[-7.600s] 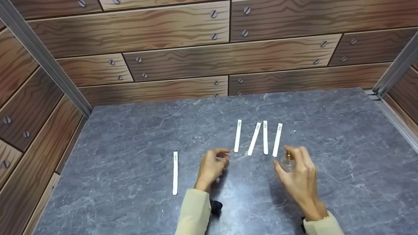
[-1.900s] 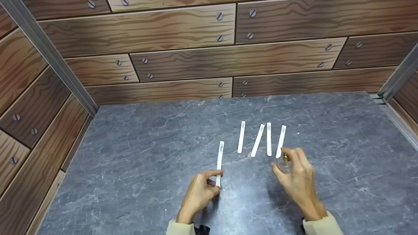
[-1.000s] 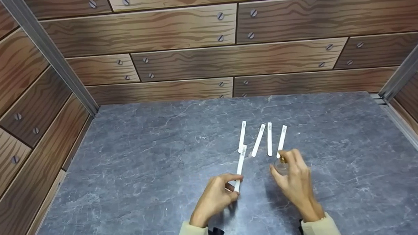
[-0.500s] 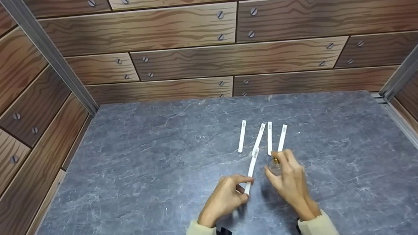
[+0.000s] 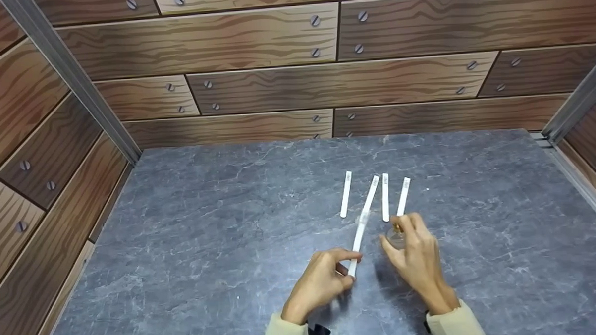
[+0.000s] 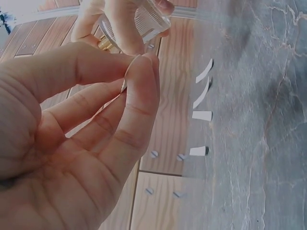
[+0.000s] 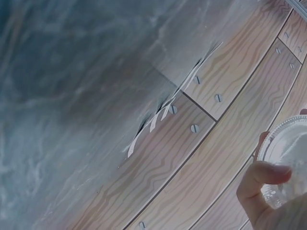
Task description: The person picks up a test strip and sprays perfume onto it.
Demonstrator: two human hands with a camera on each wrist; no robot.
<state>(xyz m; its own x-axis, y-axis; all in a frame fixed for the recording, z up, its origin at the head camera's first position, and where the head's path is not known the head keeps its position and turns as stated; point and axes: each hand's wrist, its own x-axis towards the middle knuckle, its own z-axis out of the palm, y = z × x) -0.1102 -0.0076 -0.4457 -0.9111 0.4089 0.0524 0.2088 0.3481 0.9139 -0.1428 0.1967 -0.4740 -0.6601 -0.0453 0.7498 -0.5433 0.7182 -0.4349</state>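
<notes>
My left hand (image 5: 321,278) pinches the lower part of a white paper test strip (image 5: 360,235), its printed end pointing away from me. In the left wrist view the strip (image 6: 98,115) is seen nearly edge-on between thumb and fingers. The right hand (image 5: 415,257) grips a clear glass perfume bottle (image 5: 395,237) with a gold spray top (image 5: 397,228), a finger at that top. The bottle (image 6: 151,24) also shows behind the left fingers in the left wrist view, and its ribbed glass base (image 7: 288,153) in the right wrist view. Held strip and bottle are close but apart.
Several more white strips lie beyond the hands on the grey marbled table (image 5: 205,215), among them one at the left (image 5: 346,194) and one at the right (image 5: 403,197), partly behind the right hand. Wood-patterned panels (image 5: 254,37) and metal posts enclose the table.
My left hand has picked up the strip that lay alone at the left and brought it rightward, before the bottle. The right hand, holding the bottle throughout, has shifted slightly left.
</notes>
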